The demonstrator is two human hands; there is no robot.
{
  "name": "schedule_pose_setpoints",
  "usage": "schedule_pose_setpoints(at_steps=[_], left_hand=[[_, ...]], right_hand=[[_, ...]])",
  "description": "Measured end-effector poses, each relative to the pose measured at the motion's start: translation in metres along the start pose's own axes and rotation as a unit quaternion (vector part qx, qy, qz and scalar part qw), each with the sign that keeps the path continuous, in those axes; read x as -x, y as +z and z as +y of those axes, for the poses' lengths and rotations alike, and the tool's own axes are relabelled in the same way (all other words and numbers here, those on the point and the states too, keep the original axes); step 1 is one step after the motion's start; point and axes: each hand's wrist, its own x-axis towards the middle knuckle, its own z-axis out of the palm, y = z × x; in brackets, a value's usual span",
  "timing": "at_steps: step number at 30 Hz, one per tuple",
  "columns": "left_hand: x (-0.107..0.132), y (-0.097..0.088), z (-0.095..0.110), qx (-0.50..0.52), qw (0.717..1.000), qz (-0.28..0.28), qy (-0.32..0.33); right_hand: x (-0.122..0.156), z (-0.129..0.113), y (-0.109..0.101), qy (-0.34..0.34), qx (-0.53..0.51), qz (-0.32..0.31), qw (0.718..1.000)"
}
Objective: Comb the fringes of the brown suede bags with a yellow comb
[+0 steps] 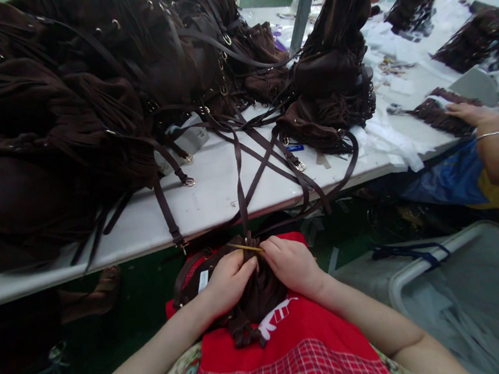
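White and long, a work surface (206, 200) stretched across a workshop, heaped with dark brown fringed bags (68, 122). Just below its front edge, a dark brown, suede-like bag (267, 295) lay in the lap of a person wearing a bright red cloth apron (330, 324). Near each other on the bag, the left hand (230, 278) was clamped on gathered material, while the right hand (291, 266) pinched one end of a thin, brass-coloured rod (247, 247).

Soft and limp, the bag probably weighed little, gripped well rather than slipping, and was unlikely to break. Its bunched part nearest the surface seemed the best hold, as the loose body would likely have sagged. The rod looked stiff and light, best taken by an end.

Crumpled and matt, the bag had knotted dark ends on the side farthest from the surface and a small white label (203, 280). One flat, dark strap (240, 176) ran down towards it from the surface.
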Motion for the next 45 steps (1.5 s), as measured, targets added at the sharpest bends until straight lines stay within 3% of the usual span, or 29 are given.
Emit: schedule_pose_setpoints(at_steps=[3,8,10,12,14,16,35,45], left_hand=[[0.003,-0.002,0.001,0.006,1.0,-0.014,0.004],[0.007,-0.004,-0.001,0.024,1.0,-0.019,0.001],[0.005,-0.003,-0.002,0.053,0.998,-0.016,-0.014],[0.003,-0.001,-0.003,0.07,0.997,-0.007,-0.035],[0.0,0.001,-0.003,0.065,0.997,0.004,-0.048],[-0.001,0.003,-0.003,0.063,0.997,0.003,-0.047],[0.0,0.003,0.0,0.112,0.992,-0.036,-0.038],[0.005,-0.002,-0.001,0.024,1.0,-0.011,0.01]], right_hand=[[-0.003,0.013,0.005,0.031,0.019,0.011,0.999],[-0.009,0.056,-0.002,0.192,-0.022,0.112,0.975],[-0.006,0.059,-0.01,0.158,-0.105,0.128,0.974],[0.0,0.048,-0.017,0.067,-0.171,0.099,0.978],[0.004,0.032,-0.021,-0.005,-0.181,0.052,0.982],[0.007,0.018,-0.022,-0.032,-0.158,0.021,0.987],[0.007,0.008,-0.017,-0.028,-0.034,0.016,0.999],[0.003,0.011,-0.004,0.006,0.007,0.02,1.0]])
